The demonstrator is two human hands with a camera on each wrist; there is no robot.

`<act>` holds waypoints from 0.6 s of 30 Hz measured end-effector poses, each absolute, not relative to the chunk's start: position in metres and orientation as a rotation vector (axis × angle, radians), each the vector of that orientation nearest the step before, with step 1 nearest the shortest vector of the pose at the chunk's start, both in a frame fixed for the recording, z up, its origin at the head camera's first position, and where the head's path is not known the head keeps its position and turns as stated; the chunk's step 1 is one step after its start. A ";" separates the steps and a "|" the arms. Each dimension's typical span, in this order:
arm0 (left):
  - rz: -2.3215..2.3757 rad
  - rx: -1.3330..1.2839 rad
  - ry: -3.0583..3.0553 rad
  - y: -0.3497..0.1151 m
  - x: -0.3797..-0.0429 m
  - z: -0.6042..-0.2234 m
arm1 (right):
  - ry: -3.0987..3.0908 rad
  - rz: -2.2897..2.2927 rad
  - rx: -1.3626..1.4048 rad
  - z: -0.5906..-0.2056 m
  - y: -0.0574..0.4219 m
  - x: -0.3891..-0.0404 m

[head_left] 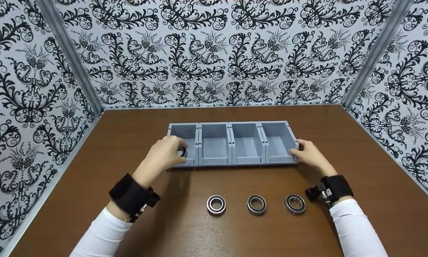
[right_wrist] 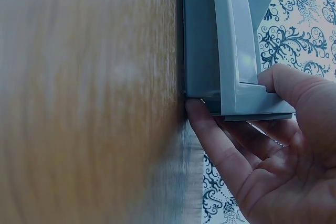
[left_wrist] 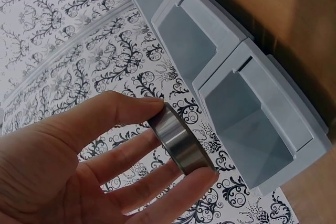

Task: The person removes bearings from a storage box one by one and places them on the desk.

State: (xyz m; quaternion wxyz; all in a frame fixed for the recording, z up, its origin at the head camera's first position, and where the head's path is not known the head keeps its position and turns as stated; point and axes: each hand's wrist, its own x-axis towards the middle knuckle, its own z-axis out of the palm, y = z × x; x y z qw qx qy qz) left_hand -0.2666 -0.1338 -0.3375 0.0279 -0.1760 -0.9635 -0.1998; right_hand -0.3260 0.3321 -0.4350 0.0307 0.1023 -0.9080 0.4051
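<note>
My left hand (head_left: 164,152) pinches a ball bearing (left_wrist: 182,141) between thumb and fingers, with the smooth steel outer ring facing the left wrist camera. In the head view this hand overlaps the leftmost compartment of a grey four-compartment bin row (head_left: 214,161). The left wrist view has the bearing held just outside a compartment's opening. At the other end, my right hand (head_left: 309,154) grips the outer side wall of the rightmost bin (right_wrist: 239,98). Its thumb lies over the rim and its fingers are under and along the outside.
Three more bearings lie in a row on the brown table in front of the bins: a left one (head_left: 216,213), a middle one (head_left: 256,212) and a right one (head_left: 296,211). Patterned wall panels (head_left: 214,53) enclose the table (head_left: 135,117) at the back and sides.
</note>
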 end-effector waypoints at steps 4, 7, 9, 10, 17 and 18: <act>-0.597 -0.568 -2.964 -0.134 -0.262 -0.339 | -2.800 1.243 0.322 -0.435 0.333 -0.327; -0.598 -0.596 -2.948 -0.134 -0.258 -0.341 | -2.809 1.276 0.310 -0.434 0.333 -0.326; -0.601 -0.613 -2.940 -0.135 -0.257 -0.342 | -2.813 1.297 0.311 -0.434 0.333 -0.324; -0.605 -0.621 -2.937 -0.135 -0.256 -0.343 | -2.814 1.310 0.308 -0.433 0.333 -0.324; -0.612 -0.635 -2.957 -0.136 -0.251 -0.347 | -2.794 1.332 0.321 -0.433 0.333 -0.324; -0.614 -0.635 -2.961 -0.137 -0.251 -0.348 | -2.790 1.337 0.322 -0.434 0.334 -0.325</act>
